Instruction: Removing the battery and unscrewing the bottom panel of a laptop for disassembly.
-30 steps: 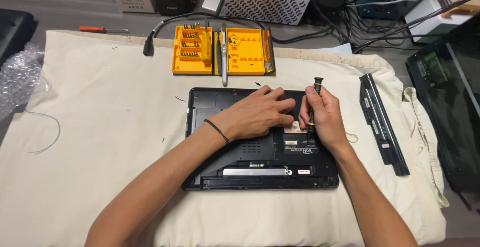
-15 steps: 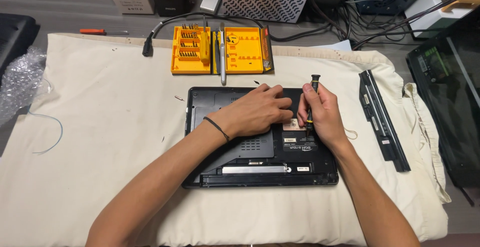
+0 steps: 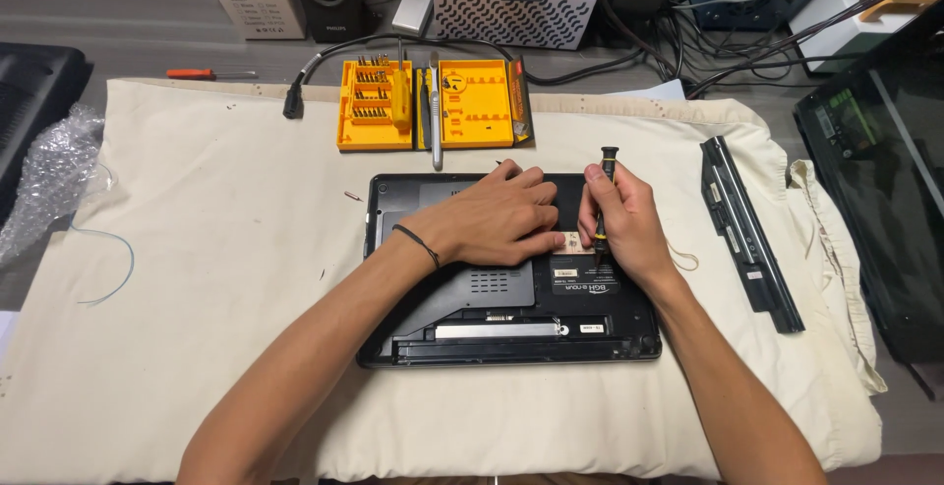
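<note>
A black laptop (image 3: 506,318) lies base-up on a cream cloth (image 3: 197,328) that pads it from the worktop (image 3: 147,32). The left hand (image 3: 492,221) lies flat, fingers spread and holding nothing, on the base toward 12 o'clock, seemingly to steady the machine. The right hand (image 3: 624,221) sits just beside it at 3 o'clock, closed round a slim black screwdriver (image 3: 604,200) held nearly upright, its tip down on the base near a small pale label (image 3: 575,243); upright suits a screw set straight into the case.

At 12 o'clock from the laptop an orange bit case (image 3: 433,103) lies open, within easy reach, with a metal tool (image 3: 434,116) along its hinge. At 3 o'clock a long black battery (image 3: 749,231) rests on the cloth, well apart from the laptop. An orange-handled driver (image 3: 206,74) lies on the bare worktop at 10 o'clock, and bubble wrap (image 3: 49,185) at 9 o'clock.
</note>
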